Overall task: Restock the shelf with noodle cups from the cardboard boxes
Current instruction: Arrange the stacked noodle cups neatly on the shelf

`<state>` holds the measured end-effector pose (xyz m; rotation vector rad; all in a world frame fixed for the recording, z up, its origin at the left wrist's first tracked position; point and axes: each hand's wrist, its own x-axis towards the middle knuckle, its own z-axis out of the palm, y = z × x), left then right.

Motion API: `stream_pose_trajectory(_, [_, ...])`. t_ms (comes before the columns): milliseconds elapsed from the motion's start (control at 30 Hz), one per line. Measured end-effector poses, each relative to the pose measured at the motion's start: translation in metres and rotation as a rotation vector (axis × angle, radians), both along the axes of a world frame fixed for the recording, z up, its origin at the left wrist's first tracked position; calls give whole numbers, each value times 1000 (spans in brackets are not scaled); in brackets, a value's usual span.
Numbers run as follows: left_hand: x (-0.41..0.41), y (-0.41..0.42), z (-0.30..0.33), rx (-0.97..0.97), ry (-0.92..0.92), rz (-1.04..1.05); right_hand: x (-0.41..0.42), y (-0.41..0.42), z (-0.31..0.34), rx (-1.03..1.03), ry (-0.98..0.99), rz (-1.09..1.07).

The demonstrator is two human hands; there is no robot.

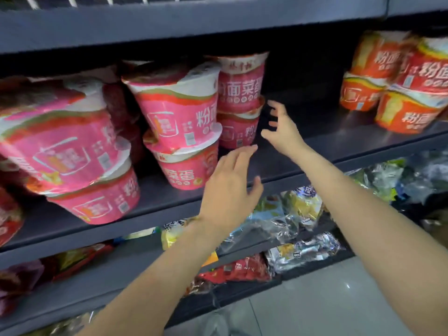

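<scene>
Pink noodle cups stand stacked two high on the dark shelf [315,139]: one stack at the left [72,146], one in the middle [184,132], one further back [240,100]. Orange noodle cups [409,93] are stacked at the right end. My left hand [230,187] hovers in front of the middle stack with fingers straight, holding nothing. My right hand [281,128] is spread open just right of the back pink stack, over the bare gap of shelf, and holds nothing. No cardboard box is in view.
The shelf board above [194,23] hangs low over the cups. Lower shelves hold foil and plastic snack bags [278,219] and red packets [237,270]. Grey floor tiles [327,299] show at the bottom right.
</scene>
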<state>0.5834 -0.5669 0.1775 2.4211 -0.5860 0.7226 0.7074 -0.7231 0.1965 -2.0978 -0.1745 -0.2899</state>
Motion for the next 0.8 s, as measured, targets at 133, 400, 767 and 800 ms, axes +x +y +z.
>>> stream_pose_trajectory(133, [48,-43,-9,16,230,150,22,-13,0,-5,35,34])
stream_pose_trajectory(400, [106,-60,-23,-331,405,308,66,-18,6,71,95,89])
stream_pose_trajectory(767, [162,-57,-31,-542,382,226,71,-29,-30,193,-201,85])
stream_pose_trajectory(800, [170,-58,-28,-546,379,238,74,-31,-32,161,-230,74])
